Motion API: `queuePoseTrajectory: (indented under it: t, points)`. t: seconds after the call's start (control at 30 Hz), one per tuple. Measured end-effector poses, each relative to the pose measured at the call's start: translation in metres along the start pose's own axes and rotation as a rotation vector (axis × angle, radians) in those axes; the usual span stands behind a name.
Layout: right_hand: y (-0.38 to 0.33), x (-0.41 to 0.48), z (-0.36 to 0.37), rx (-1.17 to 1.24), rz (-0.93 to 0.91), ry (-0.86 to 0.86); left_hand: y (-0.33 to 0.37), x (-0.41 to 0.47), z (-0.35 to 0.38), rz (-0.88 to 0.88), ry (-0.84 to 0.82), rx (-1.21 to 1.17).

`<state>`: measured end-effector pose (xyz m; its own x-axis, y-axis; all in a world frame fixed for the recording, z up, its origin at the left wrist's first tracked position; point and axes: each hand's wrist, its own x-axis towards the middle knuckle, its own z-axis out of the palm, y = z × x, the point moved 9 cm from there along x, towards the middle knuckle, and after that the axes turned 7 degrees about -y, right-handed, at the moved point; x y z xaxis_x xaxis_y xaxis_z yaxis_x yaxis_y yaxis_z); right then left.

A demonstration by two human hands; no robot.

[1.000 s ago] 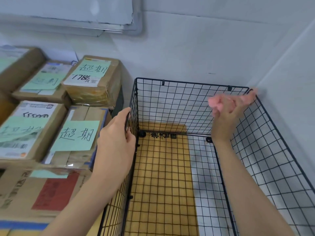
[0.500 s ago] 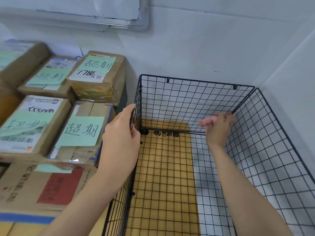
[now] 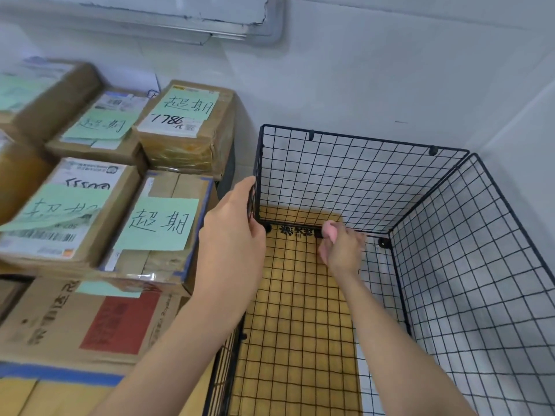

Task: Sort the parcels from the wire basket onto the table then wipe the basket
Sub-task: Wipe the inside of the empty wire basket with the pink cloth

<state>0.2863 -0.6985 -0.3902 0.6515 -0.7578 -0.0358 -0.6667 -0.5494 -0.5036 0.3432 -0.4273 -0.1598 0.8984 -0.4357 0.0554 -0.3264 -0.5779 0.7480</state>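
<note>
Basket (image 3: 369, 141) empty | left grip (image 3: 231, 235) curled on left wall's rim | right grip (image 3: 342, 250) pinches pink cloth (image 3: 329, 230) at back wall's bottom wire, running left-right

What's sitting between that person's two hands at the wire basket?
In the head view, only the wire basket's mesh floor, over a yellow board with black print, lies between the left hand and the right hand holding a pink thing.

Soft even light; blurred, bowed edges
</note>
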Motion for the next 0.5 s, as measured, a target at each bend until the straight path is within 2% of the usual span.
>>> queuePoseTrajectory:
  t: [0.1,0.23,0.37,0.43,0.5]
  points:
    - [-0.063,-0.012,0.044,0.042,-0.116,-0.086,-0.001,0.0,-0.001,0.007,0.008,0.017]
    - [-0.126,-0.027,0.085,0.037,-0.238,-0.105,-0.002,0.002,0.0,0.025,0.015,0.052]
    - [-0.13,-0.024,0.09,-0.089,-0.326,-0.137,-0.004,0.002,0.001,0.035,0.019,0.063]
    - [-0.121,-0.024,0.083,-0.241,-0.424,-0.155,-0.004,0.002,0.001,0.041,0.016,0.056]
    - [-0.09,-0.012,0.065,-0.312,-0.369,-0.149,-0.005,0.002,0.0,0.041,0.012,0.051]
